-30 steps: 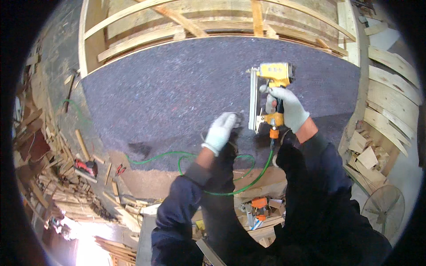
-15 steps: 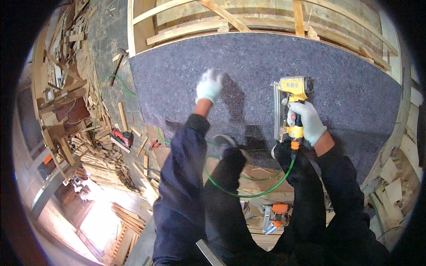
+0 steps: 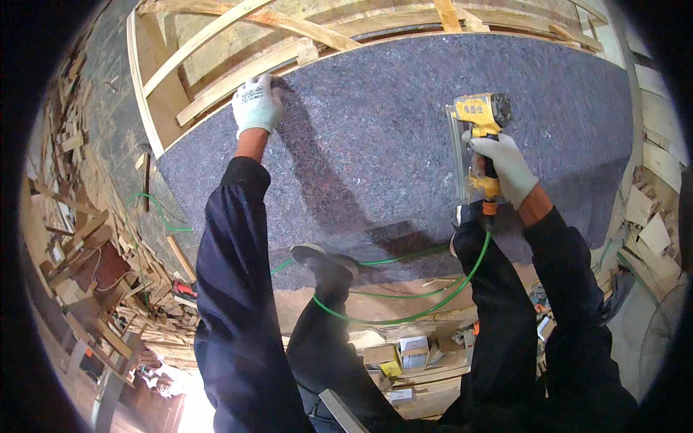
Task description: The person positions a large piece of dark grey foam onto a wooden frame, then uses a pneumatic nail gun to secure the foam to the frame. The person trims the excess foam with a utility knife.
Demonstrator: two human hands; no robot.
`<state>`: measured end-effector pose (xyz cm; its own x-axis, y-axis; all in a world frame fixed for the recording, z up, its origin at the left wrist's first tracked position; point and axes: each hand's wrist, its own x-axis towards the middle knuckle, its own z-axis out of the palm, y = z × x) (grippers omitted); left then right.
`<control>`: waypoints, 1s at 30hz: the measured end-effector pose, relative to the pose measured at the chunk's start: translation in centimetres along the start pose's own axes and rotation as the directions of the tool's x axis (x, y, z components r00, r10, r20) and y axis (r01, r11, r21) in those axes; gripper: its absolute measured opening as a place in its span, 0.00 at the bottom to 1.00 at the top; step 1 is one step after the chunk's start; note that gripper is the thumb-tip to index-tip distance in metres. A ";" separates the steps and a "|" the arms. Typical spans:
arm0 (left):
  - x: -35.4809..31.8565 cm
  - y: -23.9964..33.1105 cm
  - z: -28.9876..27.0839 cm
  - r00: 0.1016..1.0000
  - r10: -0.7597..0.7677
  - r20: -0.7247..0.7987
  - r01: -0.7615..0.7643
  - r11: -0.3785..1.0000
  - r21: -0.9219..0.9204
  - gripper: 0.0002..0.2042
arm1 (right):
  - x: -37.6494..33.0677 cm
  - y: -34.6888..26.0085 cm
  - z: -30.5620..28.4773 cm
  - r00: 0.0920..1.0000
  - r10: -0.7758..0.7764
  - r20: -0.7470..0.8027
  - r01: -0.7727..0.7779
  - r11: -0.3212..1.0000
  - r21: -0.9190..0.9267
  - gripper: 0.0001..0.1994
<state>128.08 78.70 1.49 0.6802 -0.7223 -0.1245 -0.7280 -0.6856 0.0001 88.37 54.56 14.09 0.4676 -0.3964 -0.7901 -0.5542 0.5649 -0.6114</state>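
Observation:
A wide sheet of mottled grey-purple felt [image 3: 404, 137] lies over a wooden frame [image 3: 216, 101], whose bare bars show beyond its far edge. My left hand [image 3: 256, 106], in a pale work glove, is at that edge toward the left, fingers bent over the felt's border beside a bar; the fingertips are partly hidden. At the right, my gloved right hand [image 3: 509, 164] wraps the handle of a yellow pneumatic nail gun [image 3: 482, 112]. The gun is held over the felt, its long magazine on the left side. A green air hose [image 3: 426, 312] runs from the orange fitting at its base.
Wood scraps [image 3: 79, 267] are heaped along the left, with a red tool [image 3: 185, 290] among them. Small boxes [image 3: 413, 351] and boards lie below, between my legs. My shoe [image 3: 325, 258] rests by the felt's near edge. More offcuts [image 3: 653, 231] lie at the right.
My left hand has moved left and away from me, from above the felt's middle to its far edge. The view has shifted. The nail gun stays in my right hand.

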 end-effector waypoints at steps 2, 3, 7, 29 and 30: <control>0.4 -0.5 0.0 1.000 0.012 0.014 -0.013 0.998 0.063 0.16 | 0.2 0.1 1.1 1.000 -0.020 -0.021 0.020 1.000 0.022 0.06; 0.6 -0.7 0.1 0.999 0.044 -0.011 -0.043 0.999 0.033 0.14 | 0.3 0.0 1.6 0.999 -0.032 -0.037 0.032 0.999 0.021 0.05; 1.3 -1.6 0.7 0.998 0.059 0.001 -0.059 0.998 -0.038 0.14 | 0.8 -0.4 3.0 0.997 -0.042 -0.071 0.043 0.999 0.014 0.06; 6.8 -4.4 1.2 0.940 0.092 0.329 0.010 0.955 -0.295 0.20 | 13.4 -6.1 10.2 0.961 -0.250 -0.119 0.177 0.886 -0.428 0.10; 6.7 -4.4 1.3 0.934 0.100 0.344 0.017 0.947 -0.321 0.20 | 13.3 -5.8 11.3 0.967 -0.249 -0.057 0.202 0.881 -0.429 0.10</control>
<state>135.72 77.02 -0.67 0.5331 -0.7118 -0.4573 -0.6508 -0.6904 0.3161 105.60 54.24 7.60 0.5508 -0.5655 -0.6138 -0.6889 0.1072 -0.7169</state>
